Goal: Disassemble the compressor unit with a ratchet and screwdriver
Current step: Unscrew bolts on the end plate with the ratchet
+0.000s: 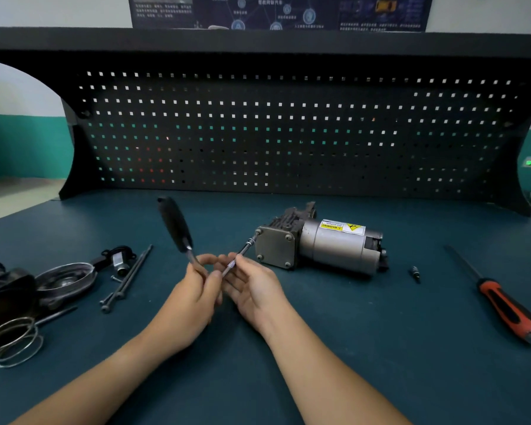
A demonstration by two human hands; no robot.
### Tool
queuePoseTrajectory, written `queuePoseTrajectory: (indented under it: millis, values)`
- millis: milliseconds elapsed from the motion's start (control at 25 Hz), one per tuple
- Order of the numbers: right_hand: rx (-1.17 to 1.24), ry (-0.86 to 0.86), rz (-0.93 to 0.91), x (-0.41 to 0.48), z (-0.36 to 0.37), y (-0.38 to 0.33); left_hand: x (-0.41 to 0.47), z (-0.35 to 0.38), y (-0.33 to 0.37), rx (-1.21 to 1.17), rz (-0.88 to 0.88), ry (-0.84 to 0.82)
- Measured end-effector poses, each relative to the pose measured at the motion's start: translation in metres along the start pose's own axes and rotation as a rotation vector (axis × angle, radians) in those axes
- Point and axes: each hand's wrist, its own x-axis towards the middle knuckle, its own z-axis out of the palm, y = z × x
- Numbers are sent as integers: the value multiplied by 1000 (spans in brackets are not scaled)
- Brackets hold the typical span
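The grey compressor unit (pixel 322 243) lies on its side on the blue-green bench top, its square end plate facing left. A ratchet with a black handle (pixel 175 223) points up and away; my left hand (pixel 193 289) grips it near its head. A thin extension bar (pixel 241 251) runs from the ratchet head to a bolt at the plate's upper left corner. My right hand (pixel 252 283) pinches the knurled part of that bar. A red and black screwdriver (pixel 500 299) lies at the right.
At the left lie two long bolts (pixel 126 279), a round metal cover (pixel 65 279), a small black and silver part (pixel 118 259), dark housing pieces (pixel 6 289) and wire rings (pixel 14 342). A small bit (pixel 415 273) lies right of the compressor. A black pegboard (pixel 288 133) backs the bench.
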Motion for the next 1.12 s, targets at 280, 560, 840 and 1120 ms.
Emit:
queuePoseTrajectory:
  millis: [280,560,840,1120]
  values:
    - [-90,16,-79,1,3,7,9,-3,-5,125,5,58]
    - [-134,-11,-92,4,1,8,7,-3,-3,-151,-237,34]
    - [-107,-18,-57,-2,2,4,7,-2,-8,-18,-38,54]
    - [-137,-40,-77,-2,4,5,9,-7,-3,-184,-166,79]
